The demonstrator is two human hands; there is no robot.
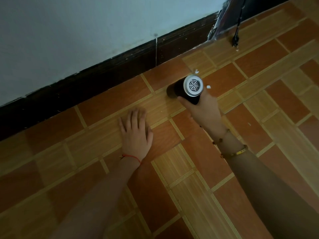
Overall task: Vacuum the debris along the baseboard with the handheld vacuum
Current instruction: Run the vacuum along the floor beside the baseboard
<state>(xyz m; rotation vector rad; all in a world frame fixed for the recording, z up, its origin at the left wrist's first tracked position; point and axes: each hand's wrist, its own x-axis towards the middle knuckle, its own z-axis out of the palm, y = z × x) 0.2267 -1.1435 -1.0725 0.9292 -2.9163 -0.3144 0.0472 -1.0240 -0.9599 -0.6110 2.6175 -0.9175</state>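
Counting first: two hands, one handheld vacuum [185,90], one baseboard [103,78], about four white debris bits showing on the floor [189,187]. One debris bit [196,71] is lying just beyond the vacuum's silver vented end, one more [208,86] just right of that end, a smaller speck [249,124] is sitting well off to the right, another [236,49] far up near a dangling black cord [238,23]. The vacuum, a black cylinder, is being gripped by the right hand [203,111], fingers wrapped around the body, nozzle end being pointed left and down toward the floor, near the baseboard but apart from it. The left hand [136,131] is being pressed flat and open on the floor tiles, palm down, holding nothing, left of and nearer than the vacuum, well apart from it. One red string is being worn on the left wrist; bracelets are being worn on the right, count unclear.
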